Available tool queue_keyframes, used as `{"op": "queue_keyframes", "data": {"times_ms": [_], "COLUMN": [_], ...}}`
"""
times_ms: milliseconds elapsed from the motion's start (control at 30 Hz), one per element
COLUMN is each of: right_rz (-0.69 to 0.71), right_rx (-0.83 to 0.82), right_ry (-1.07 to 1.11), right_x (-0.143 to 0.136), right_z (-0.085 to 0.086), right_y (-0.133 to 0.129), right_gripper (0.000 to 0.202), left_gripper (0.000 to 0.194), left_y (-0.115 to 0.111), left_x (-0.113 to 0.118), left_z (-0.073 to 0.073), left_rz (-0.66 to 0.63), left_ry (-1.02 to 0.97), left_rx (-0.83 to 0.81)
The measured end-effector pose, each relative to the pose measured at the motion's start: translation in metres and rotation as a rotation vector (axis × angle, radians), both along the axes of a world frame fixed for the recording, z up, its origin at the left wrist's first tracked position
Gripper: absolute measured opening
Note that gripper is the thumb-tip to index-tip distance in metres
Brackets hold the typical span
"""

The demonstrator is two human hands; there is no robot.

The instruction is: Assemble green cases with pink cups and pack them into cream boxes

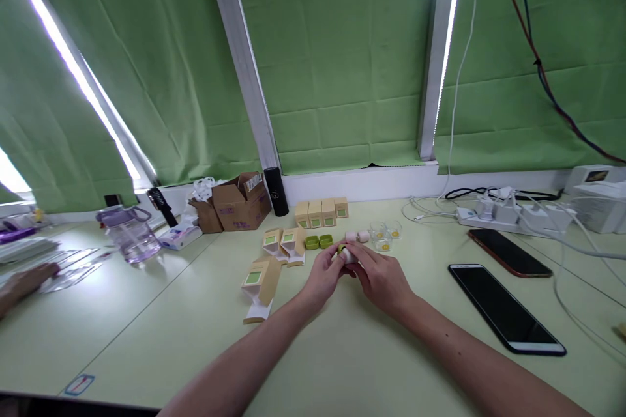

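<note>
My left hand and my right hand meet at the middle of the table, fingers closed around a small white piece with a green part. Fingers cover much of it. Just behind them lie two green square cups and two pale pink pieces. Clear cups with yellow spots stand behind my right hand. Opened tan boxes with green labels lie left of my left hand, and a row of upright tan boxes stands farther back.
Two phones lie at the right, before a power strip with chargers and cables. A black cylinder, a cardboard box and a purple bottle stand back left. Another person's hand rests at far left.
</note>
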State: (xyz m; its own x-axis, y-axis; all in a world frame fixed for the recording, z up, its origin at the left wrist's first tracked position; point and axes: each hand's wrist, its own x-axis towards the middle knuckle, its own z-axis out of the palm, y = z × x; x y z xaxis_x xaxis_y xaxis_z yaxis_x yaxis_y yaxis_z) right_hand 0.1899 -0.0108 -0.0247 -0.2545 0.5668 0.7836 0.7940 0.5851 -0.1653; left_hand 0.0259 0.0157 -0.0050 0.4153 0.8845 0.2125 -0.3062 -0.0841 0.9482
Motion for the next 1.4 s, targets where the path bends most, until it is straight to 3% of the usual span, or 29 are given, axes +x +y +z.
{"op": "queue_keyframes", "data": {"times_ms": [467,767,933,1100,1400], "right_rz": [0.044,0.044,0.028,0.038,0.17], "right_rx": [0.059,0.059,0.07,0.065,-0.11], "right_ry": [0.008,0.048,0.041,0.069,0.235], "right_x": [-0.0043,-0.0036,-0.0053,-0.0052,-0.0057], "right_z": [0.0027,-0.0028,-0.0038,-0.0027,-0.0031], "right_y": [0.0011,0.0001,0.0005,0.0,0.0008], "right_gripper": [0.041,0.041,0.04,0.04,0.053], "left_gripper": [0.045,0.071,0.054,0.052,0.07], "left_y": [-0.0041,-0.008,-0.0046,-0.0039,-0.0018], "left_x": [0.0037,0.002,0.001,0.0011,-0.0006], "left_z": [-0.0011,-0.0063,-0.0073,-0.0085,-0.0049], "left_rz": [0.111,0.063,0.088,0.061,0.026], "left_ry": [0.035,0.081,0.096,0.087,0.004], "left_rx": [0.105,0.112,0.185,0.188,0.065]}}
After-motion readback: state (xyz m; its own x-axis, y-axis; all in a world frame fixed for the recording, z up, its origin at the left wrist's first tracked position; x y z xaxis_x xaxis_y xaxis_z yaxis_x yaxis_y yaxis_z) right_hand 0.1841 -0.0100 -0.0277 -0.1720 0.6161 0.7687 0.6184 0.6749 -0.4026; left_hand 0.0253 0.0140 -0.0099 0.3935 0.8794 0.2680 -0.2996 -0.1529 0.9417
